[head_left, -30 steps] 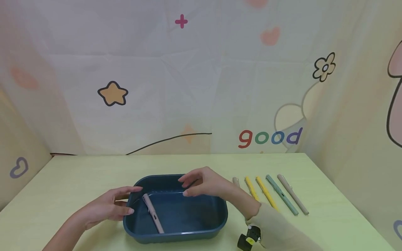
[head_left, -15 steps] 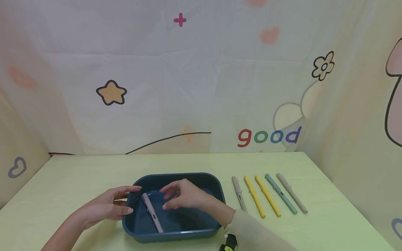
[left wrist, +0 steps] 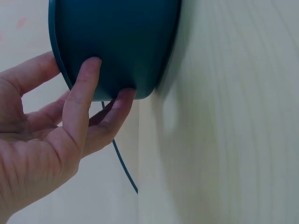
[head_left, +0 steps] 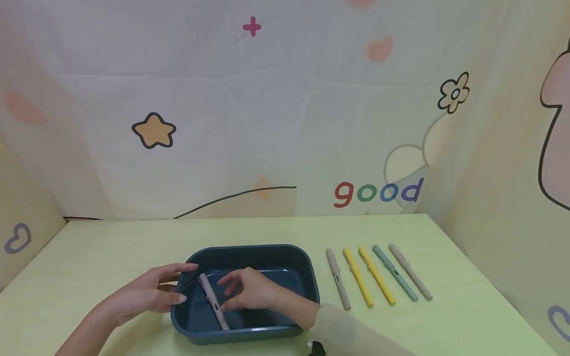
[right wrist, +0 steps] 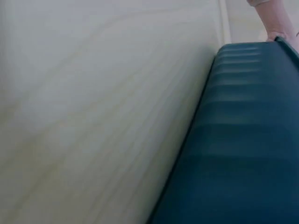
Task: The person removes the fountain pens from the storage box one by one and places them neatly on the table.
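A dark blue rectangular basin (head_left: pixel 285 254) stands on the table. My left hand (head_left: pixel 140 295) holds its left end; in the left wrist view, fingers of the left hand (left wrist: pixel 51 112) lie against the basin's outer wall (left wrist: pixel 117 37). Inside the basin a pinkish-grey pen (head_left: pixel 209 291) with a clip lies slanted along the left side. My right hand (head_left: pixel 256 290) reaches into the basin just right of this pen, fingers loosely bent and spread from the thumb. The thumb tip is close to the pen; whether it touches, I cannot tell. The right wrist view shows only the basin's outside.
To the right of the basin lies a slanted row of pens: a grey pen (head_left: pixel 338 279), two yellow pens, a green pen (head_left: pixel 395 273) and another grey pen (head_left: pixel 410 272). A printed cloth (head_left: pixel 222 123) hangs behind the pale table (head_left: pixel 124 237).
My right hand has moved left and lower into the basin, toward the pen there. The grey pen beside the basin is uncovered. My left hand stays at the basin's end.
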{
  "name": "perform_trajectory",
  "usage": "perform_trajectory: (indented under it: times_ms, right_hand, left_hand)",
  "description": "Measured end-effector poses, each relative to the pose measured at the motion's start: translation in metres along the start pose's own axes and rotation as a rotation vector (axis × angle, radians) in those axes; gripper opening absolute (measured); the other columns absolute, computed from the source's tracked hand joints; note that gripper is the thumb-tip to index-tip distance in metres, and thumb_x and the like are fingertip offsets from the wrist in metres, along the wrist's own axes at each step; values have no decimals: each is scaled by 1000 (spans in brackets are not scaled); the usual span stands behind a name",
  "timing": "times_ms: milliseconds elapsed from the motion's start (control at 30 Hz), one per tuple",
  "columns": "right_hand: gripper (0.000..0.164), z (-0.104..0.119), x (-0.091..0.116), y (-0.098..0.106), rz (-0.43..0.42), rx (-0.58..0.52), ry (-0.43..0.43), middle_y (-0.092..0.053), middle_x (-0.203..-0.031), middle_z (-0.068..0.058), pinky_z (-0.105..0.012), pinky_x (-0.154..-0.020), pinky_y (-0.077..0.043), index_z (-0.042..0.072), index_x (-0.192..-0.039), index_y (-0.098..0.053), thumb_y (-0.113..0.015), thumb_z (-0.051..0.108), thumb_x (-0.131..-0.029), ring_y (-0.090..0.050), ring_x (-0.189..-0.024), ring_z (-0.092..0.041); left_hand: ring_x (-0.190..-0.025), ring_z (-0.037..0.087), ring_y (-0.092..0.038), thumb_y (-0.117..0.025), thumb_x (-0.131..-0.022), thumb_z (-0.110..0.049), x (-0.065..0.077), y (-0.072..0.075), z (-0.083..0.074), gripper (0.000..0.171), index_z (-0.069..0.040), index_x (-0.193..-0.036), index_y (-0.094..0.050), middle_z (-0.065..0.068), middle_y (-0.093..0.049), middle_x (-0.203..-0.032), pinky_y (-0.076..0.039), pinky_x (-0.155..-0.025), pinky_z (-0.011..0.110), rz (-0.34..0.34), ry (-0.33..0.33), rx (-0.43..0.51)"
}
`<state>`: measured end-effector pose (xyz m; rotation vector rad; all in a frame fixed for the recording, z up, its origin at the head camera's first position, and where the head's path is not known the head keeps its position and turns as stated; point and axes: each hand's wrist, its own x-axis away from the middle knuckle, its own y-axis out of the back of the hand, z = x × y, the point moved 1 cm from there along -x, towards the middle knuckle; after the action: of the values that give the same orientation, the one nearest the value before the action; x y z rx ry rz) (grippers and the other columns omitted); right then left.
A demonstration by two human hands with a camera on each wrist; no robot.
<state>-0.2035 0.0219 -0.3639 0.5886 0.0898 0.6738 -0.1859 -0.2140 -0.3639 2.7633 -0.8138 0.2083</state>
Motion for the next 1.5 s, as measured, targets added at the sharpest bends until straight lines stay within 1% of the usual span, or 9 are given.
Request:
perform_trajectory:
  times_ms: [333,667,800,933,1067,1200,1367,1433,1500]
  right_hand:
    - [44,17,6,-8,-4,114,13,-63,-86,-1,-17,-63,-46,4,-113,-61,-75,10,-72,-59,-68,-5]
    - [47,15,0,-26,-58,345,1,-63,-78,2,-15,-62,-43,2,-115,-58,-73,15,-73,-54,-71,-3]
    - [43,14,-4,-34,-105,466,43,-57,-73,3,-16,-62,-41,1,-110,-61,-73,12,-70,-51,-71,-5]
    - [32,13,-7,-39,-143,545,52,-54,-68,5,-17,-59,-40,5,-95,-65,-75,10,-65,-49,-68,-6]
    - [17,14,-8,-40,-128,539,19,-50,-60,6,-17,-53,-38,9,-75,-62,-76,7,-64,-46,-58,-7]
    - [21,15,-7,-39,-114,512,-29,-49,-57,5,-18,-49,-37,10,-65,-55,-76,8,-65,-45,-54,-8]
    - [18,15,-5,-30,-89,461,-77,-49,-57,5,-19,-49,-37,9,-69,-57,-74,5,-64,-45,-54,-8]
    - [17,14,-3,-24,-73,379,-111,-52,-57,5,-19,-48,-39,5,-79,-63,-72,2,-65,-47,-53,-8]
    - [26,12,-1,-18,-70,264,-157,-56,-58,3,-20,-47,-42,1,-91,-66,-71,-2,-66,-50,-51,-8]
  left_hand:
    - [-114,34,-49,-63,-85,-12,0,0,2,66,0,-140,-28,36,-23,-138,-47,-82,50,13,6,-2]
    - [-114,31,-48,-64,-84,-14,-1,0,1,68,0,-140,-28,36,-21,-139,-47,-83,48,7,-3,-11]
    - [-115,31,-48,-64,-84,-13,-1,0,1,68,1,-140,-28,37,-21,-138,-48,-83,47,14,-19,-15]
    - [-116,33,-47,-64,-84,-13,-1,1,2,68,2,-139,-28,37,-20,-138,-48,-83,46,18,-21,-19]
    - [-116,32,-46,-64,-84,-14,0,1,1,67,1,-139,-29,37,-20,-139,-48,-83,46,16,-22,-23]
    - [-113,29,-49,-64,-84,-14,1,1,0,68,1,-140,-29,36,-21,-139,-48,-84,46,19,-28,-29]
    - [-109,27,-52,-65,-84,-15,2,1,-1,69,1,-140,-27,36,-22,-138,-47,-84,47,22,-21,-18]
    - [-109,27,-52,-65,-83,-14,2,2,-1,70,1,-140,-27,36,-22,-138,-47,-84,47,19,-12,-16]
    - [-109,27,-52,-65,-84,-14,2,2,-1,70,1,-140,-27,36,-22,-138,-47,-83,47,20,-12,-15]
